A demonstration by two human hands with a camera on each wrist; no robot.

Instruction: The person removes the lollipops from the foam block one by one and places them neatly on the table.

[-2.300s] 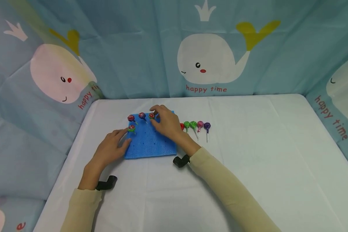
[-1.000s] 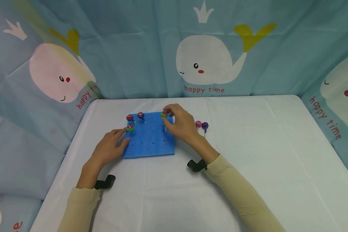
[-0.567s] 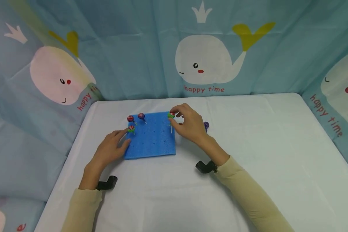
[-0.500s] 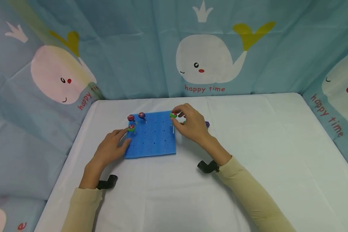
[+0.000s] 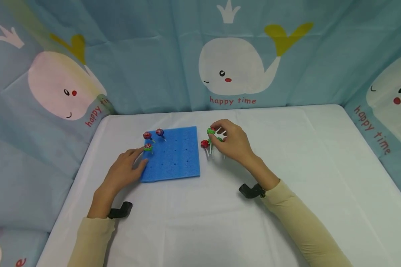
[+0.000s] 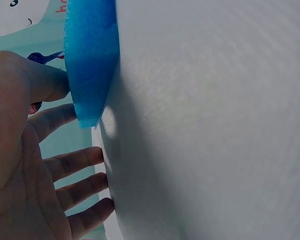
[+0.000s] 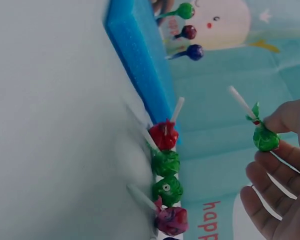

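My right hand [image 5: 233, 142] pinches a green-and-red wrapped lollipop [image 7: 265, 138] by its candy head, stick pointing down, in the air to the right of the blue foam board [image 5: 175, 159]. In the head view, three lollipops stand in the board's far left part: a red one [image 5: 147, 135], a dark purple-red one [image 5: 159, 132] and a green-and-red one [image 5: 148, 147]. With thumb and index finger, my left hand [image 5: 121, 170] touches the board's left edge; the other fingers [image 6: 80, 192] are extended.
Just right of the board lies a row of loose lollipops: a red one [image 7: 165, 135], two green ones and a pink one [image 7: 171, 221], with a purple one partly cut off. Small holes dot the board. A whale-print curtain [image 5: 173, 74] hangs behind the white table [image 5: 194, 222].
My right hand has lifted the lollipop away from the board's far row and carried it right, past the board's edge, over the loose lollipops. My left hand has stayed at the board's left edge.
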